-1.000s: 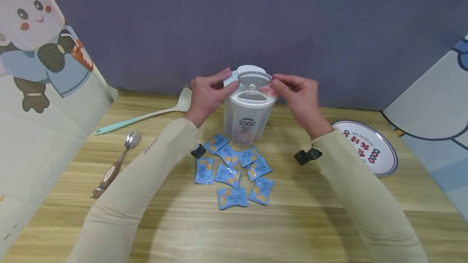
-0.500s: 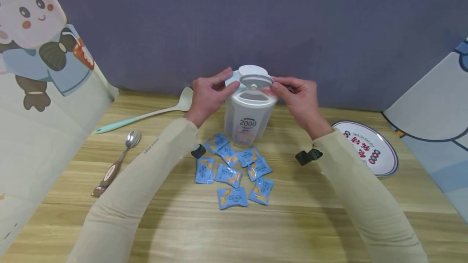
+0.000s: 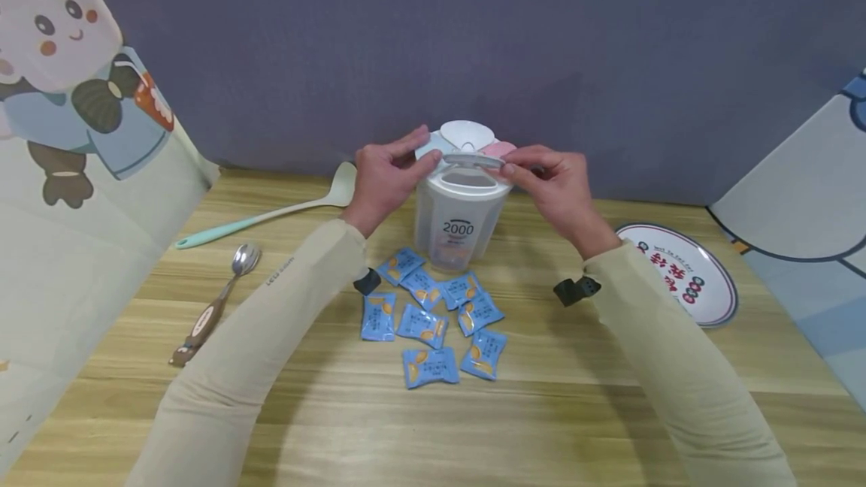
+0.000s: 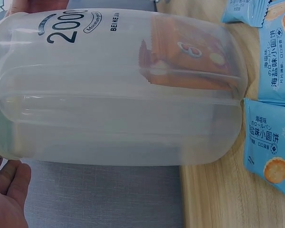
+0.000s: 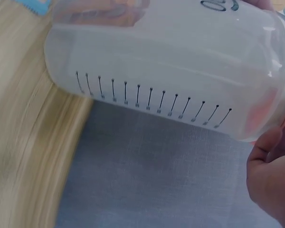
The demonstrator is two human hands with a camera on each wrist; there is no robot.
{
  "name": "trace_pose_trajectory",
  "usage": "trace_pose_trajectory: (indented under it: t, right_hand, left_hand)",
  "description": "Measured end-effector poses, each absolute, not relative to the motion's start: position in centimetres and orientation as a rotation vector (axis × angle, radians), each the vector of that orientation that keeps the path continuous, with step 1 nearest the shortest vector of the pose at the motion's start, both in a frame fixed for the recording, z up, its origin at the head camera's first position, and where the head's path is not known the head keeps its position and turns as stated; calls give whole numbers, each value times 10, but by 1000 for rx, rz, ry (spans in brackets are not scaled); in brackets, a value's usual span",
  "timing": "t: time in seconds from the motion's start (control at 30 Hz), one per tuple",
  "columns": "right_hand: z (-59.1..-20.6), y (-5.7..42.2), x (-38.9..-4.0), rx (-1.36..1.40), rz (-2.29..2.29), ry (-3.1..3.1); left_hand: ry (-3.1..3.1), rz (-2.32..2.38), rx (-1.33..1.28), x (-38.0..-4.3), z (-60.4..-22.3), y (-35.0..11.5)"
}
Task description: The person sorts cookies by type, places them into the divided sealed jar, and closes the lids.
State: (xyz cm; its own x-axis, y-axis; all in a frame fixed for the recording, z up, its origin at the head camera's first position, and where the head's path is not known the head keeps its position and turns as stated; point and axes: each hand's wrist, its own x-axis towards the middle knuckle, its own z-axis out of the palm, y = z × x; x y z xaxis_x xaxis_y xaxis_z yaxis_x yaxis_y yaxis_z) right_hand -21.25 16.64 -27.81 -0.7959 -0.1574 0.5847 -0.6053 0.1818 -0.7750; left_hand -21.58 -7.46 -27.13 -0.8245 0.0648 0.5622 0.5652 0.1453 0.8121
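Observation:
A translucent storage canister printed "2000" stands upright on the table. Its top has pale blue, white and pink flaps, and the front flap is tilted above an uncovered opening. My left hand grips the canister's top at the left, thumb near the front flap. With thumb and fingers, my right hand pinches the right end of that flap. An orange packet lies at the bottom inside, seen through the wall in the left wrist view. Some fingertips are hidden behind the rim.
Several blue biscuit packets lie before the canister. To the left are a ladle with a mint handle and a metal spoon with a brown handle. At right sits a white plate, partly behind the right sleeve. A grey-blue wall rises behind.
The front flap has swung down and forward from nearly upright, and the right hand has moved slightly with it. The left hand stays on the canister; the packets have not moved.

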Motion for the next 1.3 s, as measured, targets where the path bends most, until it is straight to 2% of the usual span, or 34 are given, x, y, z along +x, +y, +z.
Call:
trace_pose_trajectory:
  t: [0.3, 0.87, 1.3]
  right_hand:
    - [-264, 162, -195, 881, 1540, -2094]
    - [-277, 166, -210, 889, 1694, -2065]
    - [-253, 149, -188, 868, 1608, -2193]
  left_hand:
    - [-2033, -1723, -600, -216, -272, -74]
    - [-2064, -1714, -572, -214, -273, -73]
    - [-2051, -1679, -565, -214, -271, -71]
